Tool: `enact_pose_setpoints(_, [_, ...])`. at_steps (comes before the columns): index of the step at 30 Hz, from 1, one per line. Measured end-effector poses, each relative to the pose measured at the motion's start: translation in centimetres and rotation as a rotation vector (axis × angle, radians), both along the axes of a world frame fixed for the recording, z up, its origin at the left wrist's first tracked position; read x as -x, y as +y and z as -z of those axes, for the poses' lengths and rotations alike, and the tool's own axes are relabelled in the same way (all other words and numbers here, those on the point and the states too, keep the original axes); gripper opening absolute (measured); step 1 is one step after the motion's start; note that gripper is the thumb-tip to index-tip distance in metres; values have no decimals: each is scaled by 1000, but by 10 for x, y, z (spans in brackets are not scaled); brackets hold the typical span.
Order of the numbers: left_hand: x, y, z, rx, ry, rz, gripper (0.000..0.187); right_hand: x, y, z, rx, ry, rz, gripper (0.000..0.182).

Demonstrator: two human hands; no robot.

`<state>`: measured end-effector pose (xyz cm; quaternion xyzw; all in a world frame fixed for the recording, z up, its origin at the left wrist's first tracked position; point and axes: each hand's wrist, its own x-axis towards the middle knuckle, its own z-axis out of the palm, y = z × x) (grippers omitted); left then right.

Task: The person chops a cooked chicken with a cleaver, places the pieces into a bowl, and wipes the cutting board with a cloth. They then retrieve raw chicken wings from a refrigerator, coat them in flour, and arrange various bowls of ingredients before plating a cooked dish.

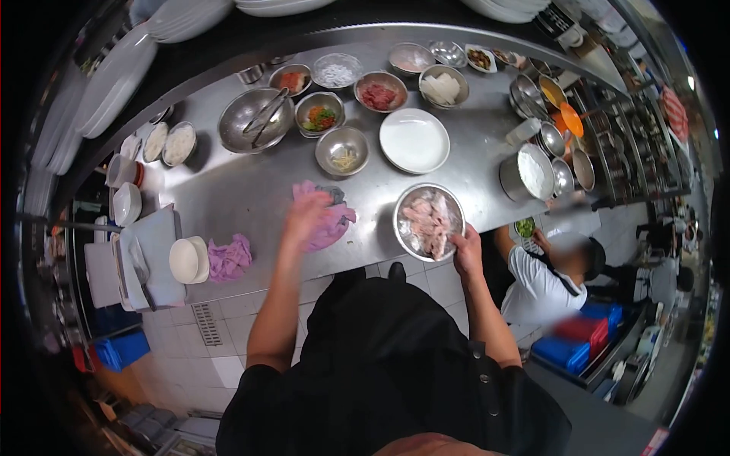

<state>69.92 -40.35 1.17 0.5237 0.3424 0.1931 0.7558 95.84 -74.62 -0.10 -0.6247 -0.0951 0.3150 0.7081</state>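
The right hand [467, 251] grips the near rim of a metal bowl of raw meat [430, 222] at the counter's [243, 190] near edge; a slip could tip it off. The left hand [306, 216] presses on a pink cloth [328, 220], left of the bowl; whether its fingers clench is hidden. Far bowls blur.

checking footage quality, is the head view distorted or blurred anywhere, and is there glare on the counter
Head view: strong fisheye bend, black vignette corners; the left hand on the pink cloth is motion-smeared; the round steel bowl of pale raw meat is sharp; soft glare patches on the steel counter.
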Motion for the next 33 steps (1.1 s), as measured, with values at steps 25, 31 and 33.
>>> enact_pose_setpoints(25, [-147,-161,105,15,295,165,29,-36,113,33,1015,-795,-410,34])
enact_pose_setpoints(31, [-147,-147,91,57,316,126,19,-35,92,28,780,-896,-333,49])
enact_pose_setpoints(33, [-147,-144,93,102,297,105,19,-40,84,28,769,-917,-355,57])
